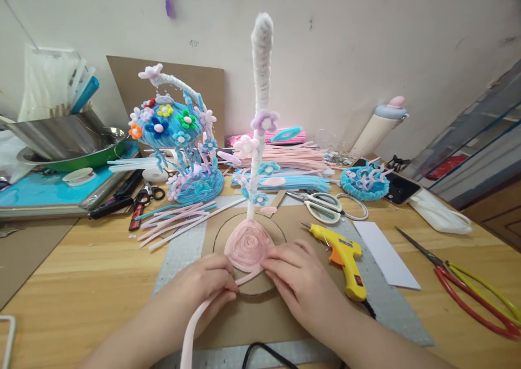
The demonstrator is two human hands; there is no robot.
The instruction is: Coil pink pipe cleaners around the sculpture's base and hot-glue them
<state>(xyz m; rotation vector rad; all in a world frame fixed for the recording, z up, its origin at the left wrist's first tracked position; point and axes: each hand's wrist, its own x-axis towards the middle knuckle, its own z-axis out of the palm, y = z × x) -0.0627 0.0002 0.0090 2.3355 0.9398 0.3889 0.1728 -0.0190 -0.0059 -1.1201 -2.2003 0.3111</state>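
Observation:
A pink pipe-cleaner spiral [249, 245] lies on the cardboard [222, 325], inside a drawn circle. From its far edge rises a white wrapped stem [262, 70] with pastel flowers and leaves. My left hand [209, 285] is pinched on the loose pink pipe cleaner [190, 325], which trails toward the front edge of view. My right hand [299, 277] presses its fingertips against the spiral's right edge, where the strand joins it. Right of that hand lies a yellow hot glue gun [344, 258].
Finished blue flowered jellyfish-like craft [166, 127] stands at back left. Bundles of pipe cleaners [285, 168] lie behind the stem. White-handled scissors [323, 207], red-and-yellow-handled scissors [468, 287] and a white card [385, 255] lie to the right. Metal bowls [65, 133] stand at left.

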